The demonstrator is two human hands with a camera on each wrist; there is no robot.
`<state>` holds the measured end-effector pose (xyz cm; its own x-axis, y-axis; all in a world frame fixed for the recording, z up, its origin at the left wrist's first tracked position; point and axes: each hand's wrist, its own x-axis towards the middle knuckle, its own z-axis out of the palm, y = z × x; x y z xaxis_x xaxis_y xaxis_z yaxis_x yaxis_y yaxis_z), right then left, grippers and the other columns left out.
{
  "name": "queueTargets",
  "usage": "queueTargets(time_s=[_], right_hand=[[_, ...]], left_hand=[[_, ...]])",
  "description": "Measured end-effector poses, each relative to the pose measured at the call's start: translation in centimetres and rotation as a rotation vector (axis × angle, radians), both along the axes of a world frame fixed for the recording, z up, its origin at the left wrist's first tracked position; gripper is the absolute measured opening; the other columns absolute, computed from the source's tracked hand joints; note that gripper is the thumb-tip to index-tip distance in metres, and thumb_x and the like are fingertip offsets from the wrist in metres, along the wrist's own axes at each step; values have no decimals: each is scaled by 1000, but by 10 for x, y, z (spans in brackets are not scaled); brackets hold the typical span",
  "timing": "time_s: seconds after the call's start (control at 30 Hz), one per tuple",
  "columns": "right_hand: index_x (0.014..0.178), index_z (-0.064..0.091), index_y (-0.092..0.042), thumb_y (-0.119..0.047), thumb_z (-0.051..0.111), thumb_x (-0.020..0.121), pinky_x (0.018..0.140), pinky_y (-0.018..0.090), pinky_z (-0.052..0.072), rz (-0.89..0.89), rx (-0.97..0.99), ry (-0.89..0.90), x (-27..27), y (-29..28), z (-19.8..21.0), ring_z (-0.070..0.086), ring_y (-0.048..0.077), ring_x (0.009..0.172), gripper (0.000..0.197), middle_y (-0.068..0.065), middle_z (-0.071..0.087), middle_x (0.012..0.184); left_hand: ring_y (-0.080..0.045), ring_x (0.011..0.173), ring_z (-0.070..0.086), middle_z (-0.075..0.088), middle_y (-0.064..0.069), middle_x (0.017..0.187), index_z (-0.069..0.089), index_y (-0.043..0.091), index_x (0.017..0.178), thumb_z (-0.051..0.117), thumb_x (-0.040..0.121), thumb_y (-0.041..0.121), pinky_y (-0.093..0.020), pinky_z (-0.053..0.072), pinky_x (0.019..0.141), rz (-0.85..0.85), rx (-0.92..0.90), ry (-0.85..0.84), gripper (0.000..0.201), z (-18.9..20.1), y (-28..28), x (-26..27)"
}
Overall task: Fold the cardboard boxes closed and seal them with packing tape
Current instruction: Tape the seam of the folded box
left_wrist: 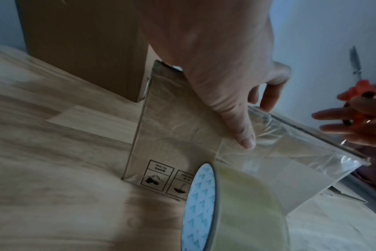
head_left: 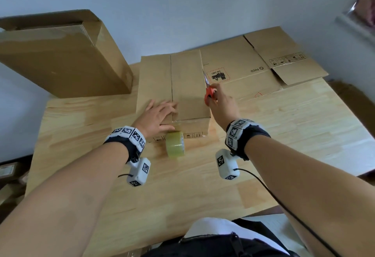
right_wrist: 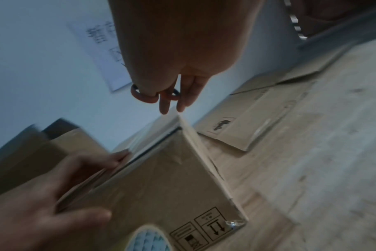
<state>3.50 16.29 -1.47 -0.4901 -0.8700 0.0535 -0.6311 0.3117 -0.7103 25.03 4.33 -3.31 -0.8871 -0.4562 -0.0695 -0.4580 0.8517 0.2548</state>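
Note:
A closed cardboard box (head_left: 188, 82) sits mid-table with its top flaps meeting in a centre seam. My left hand (head_left: 162, 114) lies flat on its near left top, and the thumb (left_wrist: 245, 135) presses a strip of clear tape (left_wrist: 290, 146) onto the front face. A roll of clear packing tape (head_left: 175, 144) stands on edge right in front of the box. My right hand (head_left: 221, 104) grips red-handled scissors (head_left: 210, 92) above the box's right edge, blades pointing away from me. In the right wrist view, fingers pass through the scissor loops (right_wrist: 140, 96).
A large brown box (head_left: 60, 58) leans at the back left, close to the working box. Flattened printed cartons (head_left: 253, 64) lie at the back right against the wall. The wooden table (head_left: 294, 135) is bare to the right and in front.

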Motion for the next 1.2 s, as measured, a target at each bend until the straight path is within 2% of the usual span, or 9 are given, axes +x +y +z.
queueTargets(time_s=[0.17,0.27,0.37,0.53,0.67,0.8,0.9,1.0,1.2], right_hand=[[121,42,-22,-26,44,94,65,37,54,232,103,50,38,-6,10,62,26,69,27,6,70,90],[119,42,-23,-28,42,95,65,37,53,299,232,171,49,-4,6,62,25,69,25,5,68,86],[121,41,-23,-32,37,97,68,36,52,317,285,269,52,-6,7,62,25,72,26,5,67,89],[119,45,-19,-31,34,98,59,28,39,275,297,304,62,-7,10,54,22,66,26,6,65,85],[121,45,-20,-33,34,99,61,30,45,327,341,305,60,-5,13,59,22,70,28,6,65,88],[120,44,-17,-32,36,98,67,32,48,383,399,313,56,-9,23,59,24,74,28,8,65,92],[118,43,-15,-32,34,99,73,40,54,411,435,340,55,-9,27,63,27,75,27,10,66,91],[117,43,-16,-33,33,99,69,37,54,416,438,347,54,-9,29,62,26,73,27,9,65,89],[120,42,-16,-32,32,100,61,32,48,393,425,337,57,-7,26,58,24,68,28,9,64,89]], left_hand=[[-13,139,27,36,8,148,45,25,132,48,80,68,-40,15,116,116,137,41,68,17,3,11],[-1,90,60,62,11,110,59,18,108,52,92,49,-24,49,81,552,323,423,35,31,17,25],[-11,51,58,65,-2,69,61,10,83,44,98,41,-28,48,54,759,688,559,37,39,29,41],[-17,85,65,69,-9,104,62,4,109,46,99,31,-30,54,78,721,1070,80,33,18,52,50],[-16,104,54,55,-6,126,47,4,131,44,100,32,-30,47,89,888,1081,239,43,-2,53,41],[-16,104,54,57,-2,112,50,8,120,53,95,34,-26,44,90,940,1299,324,36,0,62,21],[-22,112,52,58,-6,113,50,4,126,64,89,27,-38,39,101,1033,1283,393,46,-12,71,10],[-29,118,53,55,-15,129,46,7,131,69,86,16,-40,43,98,1140,1293,490,52,-21,79,8],[-24,103,56,58,-14,123,50,5,128,70,86,18,-31,49,81,1130,1289,487,48,-21,73,8]])
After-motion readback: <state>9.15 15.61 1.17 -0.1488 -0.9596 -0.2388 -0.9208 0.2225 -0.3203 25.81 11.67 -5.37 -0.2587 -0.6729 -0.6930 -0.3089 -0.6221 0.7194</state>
